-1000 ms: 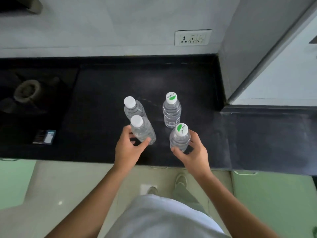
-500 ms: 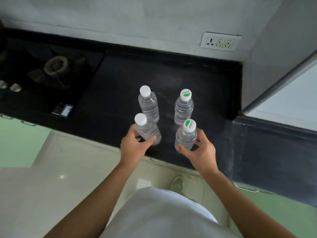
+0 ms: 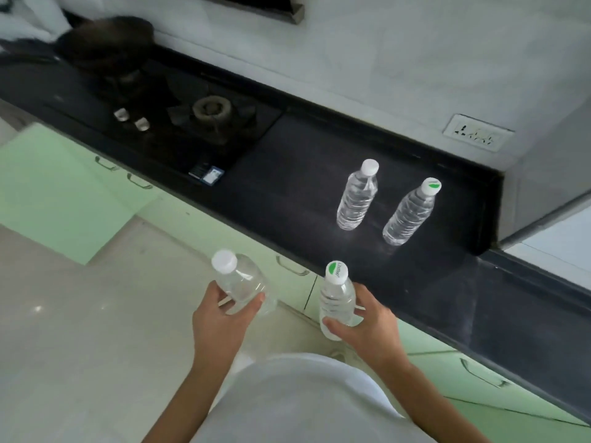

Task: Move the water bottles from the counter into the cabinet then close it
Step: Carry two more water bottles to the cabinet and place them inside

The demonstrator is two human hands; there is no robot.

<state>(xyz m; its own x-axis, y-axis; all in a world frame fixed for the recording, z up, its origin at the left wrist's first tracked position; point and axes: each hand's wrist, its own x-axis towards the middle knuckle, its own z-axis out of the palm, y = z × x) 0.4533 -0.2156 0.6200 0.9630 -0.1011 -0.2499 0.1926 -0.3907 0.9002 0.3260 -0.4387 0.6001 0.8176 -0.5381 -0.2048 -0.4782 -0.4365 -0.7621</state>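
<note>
My left hand grips a clear water bottle with a plain white cap, held off the counter above the floor. My right hand grips a second bottle with a green-and-white cap in front of the counter edge. Two more bottles stand upright on the black counter: a white-capped one and, to its right, a green-capped one. Pale green cabinet doors with metal handles run shut below the counter.
A gas stove with a dark pan sits on the counter's left part. A small card lies near the stove's front corner. A wall socket is at the right, beside a grey wall corner. Pale floor lies at the left.
Both hands have lifted their bottles off the counter and drawn them back toward me. The view has swung left, bringing the stove and lower cabinets into sight.
</note>
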